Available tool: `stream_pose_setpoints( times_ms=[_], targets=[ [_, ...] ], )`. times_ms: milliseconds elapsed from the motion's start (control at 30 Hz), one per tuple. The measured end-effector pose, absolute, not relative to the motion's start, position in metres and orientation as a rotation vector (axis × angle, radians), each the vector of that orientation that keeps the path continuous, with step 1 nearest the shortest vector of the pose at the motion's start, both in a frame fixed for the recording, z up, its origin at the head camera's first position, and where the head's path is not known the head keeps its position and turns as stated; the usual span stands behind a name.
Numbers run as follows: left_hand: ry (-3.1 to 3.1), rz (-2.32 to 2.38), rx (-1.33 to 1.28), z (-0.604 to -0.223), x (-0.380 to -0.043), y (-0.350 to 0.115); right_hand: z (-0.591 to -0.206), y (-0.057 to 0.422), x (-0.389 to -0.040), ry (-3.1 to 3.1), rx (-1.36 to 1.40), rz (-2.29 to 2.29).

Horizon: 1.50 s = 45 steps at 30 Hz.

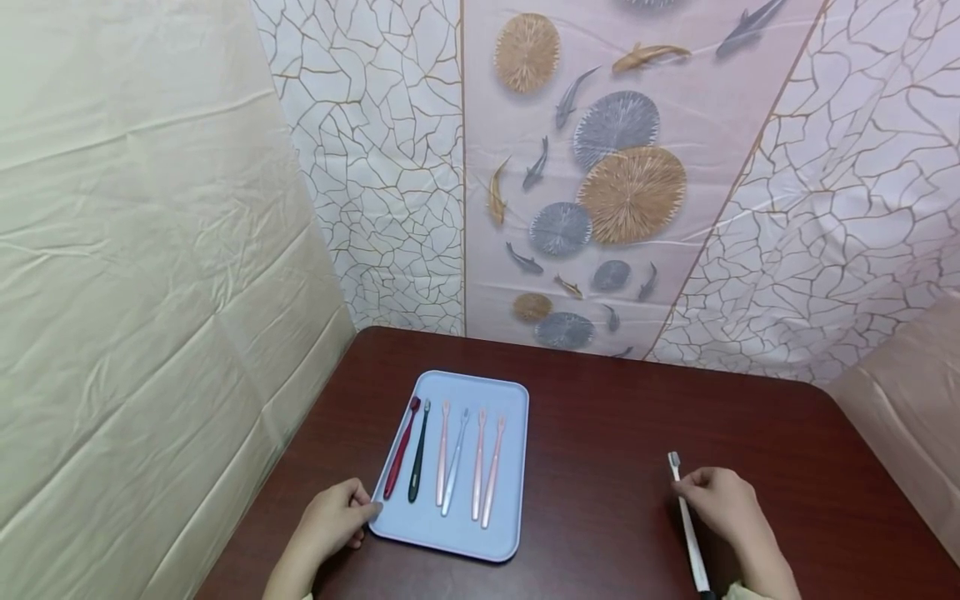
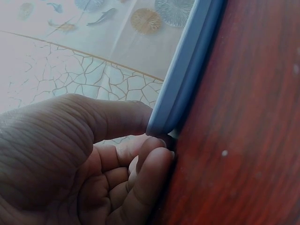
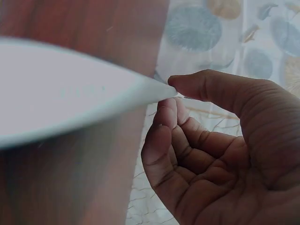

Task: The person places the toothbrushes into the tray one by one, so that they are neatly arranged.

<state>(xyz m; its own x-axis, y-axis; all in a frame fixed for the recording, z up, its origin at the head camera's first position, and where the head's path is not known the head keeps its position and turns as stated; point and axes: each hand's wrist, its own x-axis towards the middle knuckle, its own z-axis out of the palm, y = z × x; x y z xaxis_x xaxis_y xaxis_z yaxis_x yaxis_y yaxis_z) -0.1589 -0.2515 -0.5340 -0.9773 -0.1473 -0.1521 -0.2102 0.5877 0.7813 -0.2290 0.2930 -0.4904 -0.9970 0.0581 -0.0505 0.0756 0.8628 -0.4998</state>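
Note:
A pale blue tray (image 1: 495,542) lies on the table, its long side running away from me. On it lie a red toothbrush (image 1: 400,454), a dark green toothbrush (image 1: 417,458), a light blue toothbrush (image 1: 453,467) and three pink toothbrushes (image 1: 477,475), heads at the far end. My left hand (image 1: 333,521) pinches the tray's near left corner, thumb at the rim and fingers under the edge in the left wrist view. Well to the right of the tray, my right hand (image 1: 723,504) pinches a white toothbrush (image 1: 692,533) by its upper handle; its lower end looks black.
The dark red-brown table (image 1: 592,467) has rounded far corners. Behind it hangs a patterned curtain (image 1: 525,250) with fish and round motifs. A cream cloth (image 1: 150,292) covers the left side, and another pale cloth (image 1: 907,417) borders the right.

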Motion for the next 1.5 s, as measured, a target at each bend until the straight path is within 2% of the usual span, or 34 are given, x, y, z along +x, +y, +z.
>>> stream_pose_setpoints(
  times_ms=[367,733,1500],
  targets=[
    [2.738,1.357,-0.298,-0.533,-0.160,-0.250,-0.472,0.263,-0.233,3.047,0.053,-0.892],
    [2.735,1.383,-0.295,-0.533,-0.159,-0.251,-0.459,0.210,-0.245,3.021,-0.025,-1.018],
    [2.727,1.353,-0.336,-0.538,-0.160,-0.251,-0.466,0.119,-0.261,2.936,-0.154,-1.232]
  ],
)
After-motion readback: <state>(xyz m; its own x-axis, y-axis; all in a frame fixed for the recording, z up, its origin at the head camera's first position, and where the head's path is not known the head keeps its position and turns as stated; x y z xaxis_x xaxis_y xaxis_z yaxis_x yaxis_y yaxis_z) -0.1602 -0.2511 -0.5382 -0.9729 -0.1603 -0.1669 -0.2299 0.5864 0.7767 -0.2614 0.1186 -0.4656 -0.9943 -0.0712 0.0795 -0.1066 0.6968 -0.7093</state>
